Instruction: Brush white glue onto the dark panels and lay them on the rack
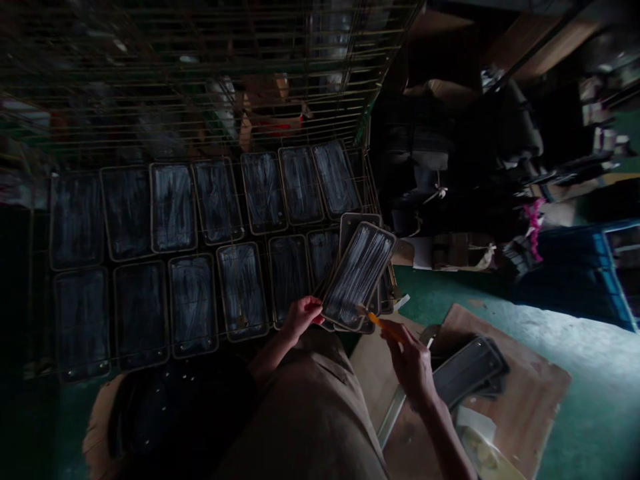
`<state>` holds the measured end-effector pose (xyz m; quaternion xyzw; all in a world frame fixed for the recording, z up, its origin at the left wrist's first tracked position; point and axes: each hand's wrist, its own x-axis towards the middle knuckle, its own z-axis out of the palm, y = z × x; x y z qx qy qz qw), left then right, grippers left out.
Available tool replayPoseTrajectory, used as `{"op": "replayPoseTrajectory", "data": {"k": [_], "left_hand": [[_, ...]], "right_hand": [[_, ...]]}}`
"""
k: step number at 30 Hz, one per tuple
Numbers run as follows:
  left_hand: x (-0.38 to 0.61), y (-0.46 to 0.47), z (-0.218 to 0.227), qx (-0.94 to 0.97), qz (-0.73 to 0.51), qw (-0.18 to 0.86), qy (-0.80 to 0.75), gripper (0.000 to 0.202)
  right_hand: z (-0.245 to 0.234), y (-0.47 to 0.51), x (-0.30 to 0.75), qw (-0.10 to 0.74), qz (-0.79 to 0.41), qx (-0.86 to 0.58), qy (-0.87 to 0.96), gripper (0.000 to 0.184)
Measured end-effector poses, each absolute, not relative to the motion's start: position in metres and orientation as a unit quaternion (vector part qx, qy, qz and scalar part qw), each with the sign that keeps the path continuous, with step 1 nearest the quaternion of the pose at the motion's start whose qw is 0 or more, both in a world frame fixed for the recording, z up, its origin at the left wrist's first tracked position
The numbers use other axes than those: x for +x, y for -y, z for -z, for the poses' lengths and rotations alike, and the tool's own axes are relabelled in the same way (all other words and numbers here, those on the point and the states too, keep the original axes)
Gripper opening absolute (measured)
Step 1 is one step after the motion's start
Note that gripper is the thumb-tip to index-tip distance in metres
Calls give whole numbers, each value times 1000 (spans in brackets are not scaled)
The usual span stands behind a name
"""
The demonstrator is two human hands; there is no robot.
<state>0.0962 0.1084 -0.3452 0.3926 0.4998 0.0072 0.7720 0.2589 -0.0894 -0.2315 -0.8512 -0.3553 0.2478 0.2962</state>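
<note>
My left hand [301, 315] is closed on the lower edge of a small stack of dark, rounded rectangular pieces [358, 275], streaked with white on the top face and held tilted above my lap. My right hand [410, 360] pinches an orange-handled brush [380, 321] whose tip touches the bottom corner of the top piece. Just beyond, many more such coated pieces [193, 303] lie in two rows on a wire rack shelf [115, 363].
A board [520, 393] on the green floor at my right carries a pile of dark uncoated pieces [470, 373] and a pale container [480, 450]. Wire shelves [200, 73] rise above the rack. A blue crate [590, 273] and dark clutter fill the right background.
</note>
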Motion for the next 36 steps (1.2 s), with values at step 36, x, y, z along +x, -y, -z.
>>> {"op": "replayPoseTrajectory", "data": {"k": [36], "left_hand": [[100, -105, 341, 434, -10, 766, -474, 29]], "right_hand": [[254, 13, 329, 223, -165, -841, 465, 30]]}}
